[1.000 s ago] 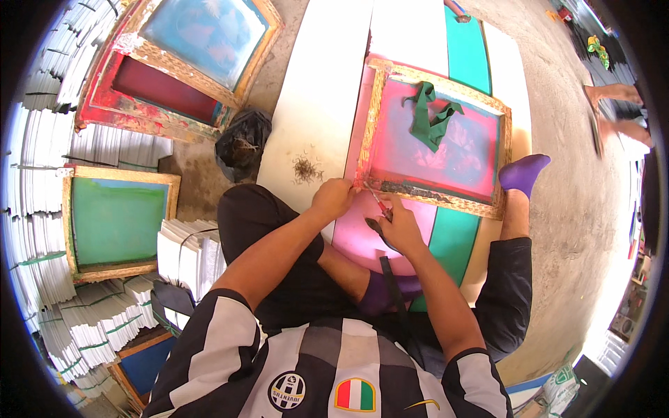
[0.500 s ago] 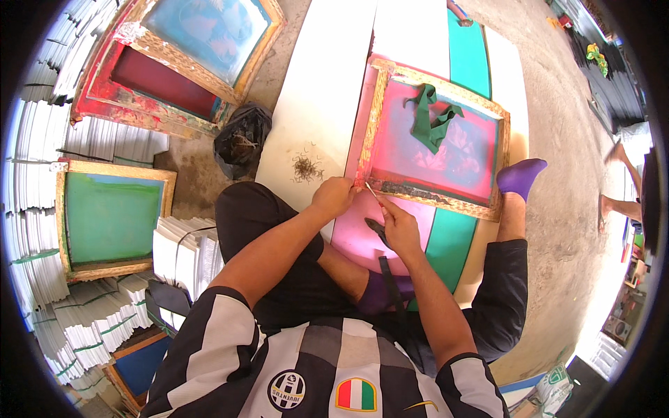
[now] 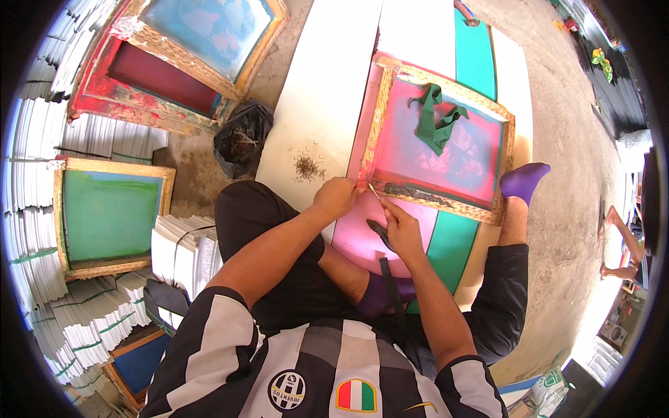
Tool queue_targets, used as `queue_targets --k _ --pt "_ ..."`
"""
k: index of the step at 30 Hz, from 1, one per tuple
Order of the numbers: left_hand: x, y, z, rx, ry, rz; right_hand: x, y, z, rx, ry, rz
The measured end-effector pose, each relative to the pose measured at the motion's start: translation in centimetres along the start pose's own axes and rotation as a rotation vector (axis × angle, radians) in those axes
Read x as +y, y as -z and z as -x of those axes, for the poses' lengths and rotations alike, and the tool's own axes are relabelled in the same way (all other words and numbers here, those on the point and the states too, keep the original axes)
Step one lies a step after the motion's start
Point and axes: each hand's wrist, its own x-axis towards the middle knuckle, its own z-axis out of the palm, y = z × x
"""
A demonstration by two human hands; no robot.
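Observation:
A wooden screen-printing frame (image 3: 456, 200) with pink mesh lies on the boards before me, its rails stained with ink. My left hand (image 3: 336, 198) is closed at its near left corner; the fingertips are partly hidden there. In my right hand (image 3: 402, 228) is a slim tool with a metal tip (image 3: 375, 190) and a dark handle (image 3: 377, 228); its exact kind is unclear. The tip meets the frame's near rail, just right of my left fingers. A dark green cloth strip (image 3: 433, 125) lies across the mesh. Left of the frame is a heap of small dark bits (image 3: 306, 167).
Beyond the heap sits a black plastic bag (image 3: 242, 139). More screen frames, a blue one (image 3: 209, 31) and a green one (image 3: 111, 216), rest at the left among stacked white sheets (image 3: 185, 254). My purple-socked foot (image 3: 524, 182) is beside the frame's right edge. Another person's legs (image 3: 617, 244) show far right.
Both hands stay at the frame's corner, with the tool tip barely shifted. The whole view has moved slightly. At the far right, the other person's legs have changed position.

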Motion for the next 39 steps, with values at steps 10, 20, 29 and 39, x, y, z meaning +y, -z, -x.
queue_targets --k 10,20,29,39 --pt "0.4 -0.1 -0.1 -0.02 0.024 -0.029 2.1 1.1 -1.3 -0.094 0.144 0.246" --pt "-0.1 -0.6 -0.1 0.023 0.004 -0.064 4.0 0.5 -1.9 -0.122 0.149 -0.035" --pt "-0.2 -0.5 0.4 0.031 -0.011 -0.062 0.6 2.0 -0.9 -0.172 0.165 0.283" --pt "0.3 0.0 0.1 -0.013 0.037 -0.072 6.3 0.7 -3.8 -0.256 -0.018 -0.364"
